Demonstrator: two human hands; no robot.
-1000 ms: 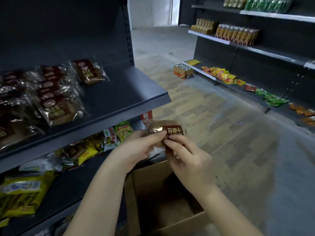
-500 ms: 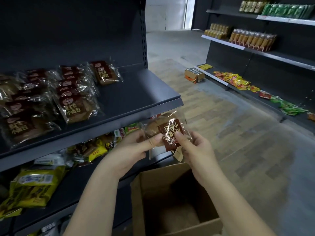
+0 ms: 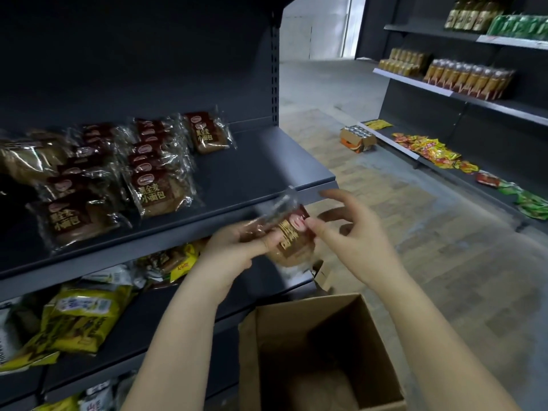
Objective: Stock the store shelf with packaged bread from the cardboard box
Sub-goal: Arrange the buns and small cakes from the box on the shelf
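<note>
Listing surroundings first.

- Left: dark metal unit. Upper shelf (image 3: 261, 173) carries stocked bread pkts (image 3: 160, 191) in overlapping rows on its left part, brown labels up. A single pkt (image 3: 207, 133) lies at the far end of the rows, by the back panel.
- Lower shelf (image 3: 166, 315) beneath: yellow snack bags (image 3: 83, 315) plus mixed pkts, partly hidden behind the left forearm.
- Near, bottom centre: cardboard box (image 3: 370, 336), top open, standing just right of the unit. Inside is dim, contents unclear.
- Far right, across the aisle: second shelving w/ bottle rows (image 3: 471, 78), green packs (image 3: 519, 26) on the top level and loose snack pkts (image 3: 436, 149) on the lowest.
- Small carton (image 3: 357, 139) on the floor (image 3: 444, 232), touching that lowest level's far end.
- In the way: upper shelf's front lip runs just behind the held item, and the wrapper's top end overlaps it in view.

Hands:

- Bread pkt (image 3: 292, 235): clear wrap, brown label, tilted, motion-blurred. It is held in the air above the box, just in front of the shelf lip near its right end.
- Left hand (image 3: 237, 247): comes in from the left and grips the pkt, thumb pressed over the label, other digits wrapped beneath.
- Right hand (image 3: 353, 232): thumb tip touches the pkt's right edge. Index is straight and raised clear of it. Remaining digits are loosely bent in shadow; can't tell if they hold the wrap.
- Both forearms bare, reaching up from the near edge.
</note>
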